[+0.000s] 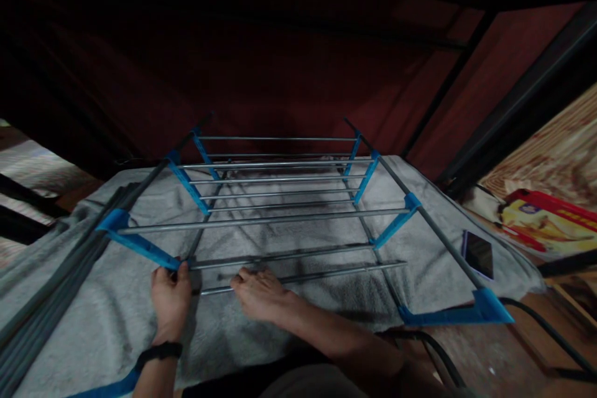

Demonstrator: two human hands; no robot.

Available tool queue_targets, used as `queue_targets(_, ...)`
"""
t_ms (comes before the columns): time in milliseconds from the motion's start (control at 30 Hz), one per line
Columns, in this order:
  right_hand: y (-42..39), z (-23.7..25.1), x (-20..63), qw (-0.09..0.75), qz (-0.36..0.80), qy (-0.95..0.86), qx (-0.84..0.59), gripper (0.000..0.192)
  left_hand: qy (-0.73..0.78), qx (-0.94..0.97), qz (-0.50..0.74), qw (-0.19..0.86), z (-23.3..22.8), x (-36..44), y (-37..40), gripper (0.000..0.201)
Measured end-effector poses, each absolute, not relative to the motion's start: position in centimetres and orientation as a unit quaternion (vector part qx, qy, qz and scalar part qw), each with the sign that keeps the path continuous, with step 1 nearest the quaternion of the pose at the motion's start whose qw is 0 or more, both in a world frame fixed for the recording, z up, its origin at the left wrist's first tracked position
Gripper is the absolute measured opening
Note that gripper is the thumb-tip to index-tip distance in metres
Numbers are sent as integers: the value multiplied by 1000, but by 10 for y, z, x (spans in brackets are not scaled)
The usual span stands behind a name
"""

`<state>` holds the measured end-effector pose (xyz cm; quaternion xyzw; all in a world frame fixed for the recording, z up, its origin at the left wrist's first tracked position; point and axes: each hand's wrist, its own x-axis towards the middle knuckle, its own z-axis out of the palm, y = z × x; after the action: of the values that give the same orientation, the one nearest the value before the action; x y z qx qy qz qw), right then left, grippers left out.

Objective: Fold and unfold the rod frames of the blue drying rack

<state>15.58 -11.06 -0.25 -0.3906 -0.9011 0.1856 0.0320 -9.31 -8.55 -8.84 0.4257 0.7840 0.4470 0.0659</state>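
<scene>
A rack of grey metal tubes and blue plastic brackets (144,250) lies on the grey blanket. My left hand (170,301), with a dark band at the wrist, is closed around the lower end of the near left bracket, where a side tube meets it. Just right of it, my right hand (260,295) grips a thin metal rod (326,273). This loose-looking rod crosses low over the rack's near part, its left end close to my left hand. Another crossbar (289,255) runs between the near brackets. My fingers partly hide the left joint.
Several loose grey tubes (60,280) lie along the left side of the blanket (116,323). A phone (478,254) rests at the right, near a red and yellow package (550,221). Another blue bracket (457,314) is at the near right. A dark red wall (280,74) stands behind.
</scene>
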Motion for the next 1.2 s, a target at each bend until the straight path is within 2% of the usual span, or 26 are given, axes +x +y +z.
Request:
queue_targets(233,-121,-22,173,33,194,-885,-423,26,769,447,450,76,-90,-88,-91,19)
queue_targets(500,-120,12,167,10,205,-874,-440,31,748,443,486,91,-93,-84,-100,12)
queue_targets(700,-124,19,140,24,212,-887,-410,30,708,421,551,134,-107,-88,-103,21)
queue_targets(833,-105,20,128,16,199,-879,-433,35,684,366,616,136,-105,-85,-106,39)
queue_targets(1033,-86,33,106,25,175,-886,-429,35,659,319,668,135,-81,-80,-102,41)
queue_targets(1200,-86,38,90,40,168,-888,-426,34,659,338,659,130,-63,-84,-97,39)
